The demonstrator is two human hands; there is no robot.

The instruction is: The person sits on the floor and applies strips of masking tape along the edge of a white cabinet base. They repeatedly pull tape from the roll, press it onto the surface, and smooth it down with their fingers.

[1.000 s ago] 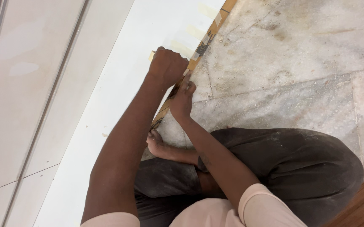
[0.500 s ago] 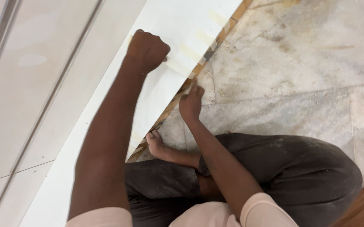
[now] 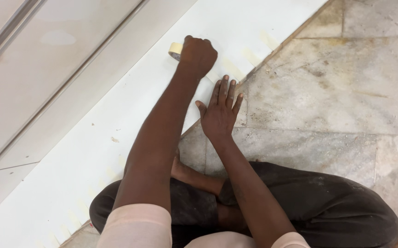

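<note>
Cream masking-tape roll (image 3: 176,49) sits fisted in your left hand (image 3: 199,55) on the white board (image 3: 116,119), right hand (image 3: 219,112) spread flat at its edge by the stone floor (image 3: 327,92); several tape strips (image 3: 232,69) down already, approx. mid-run w/ more edge left.

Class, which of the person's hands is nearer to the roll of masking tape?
Left. The left hand grips the roll of masking tape; the right hand lies flat, apart from it, on the white sheet's edge.

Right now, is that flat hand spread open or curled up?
Spread: the right hand lies flat, fingers fanned, across the white sheet's edge.
</note>
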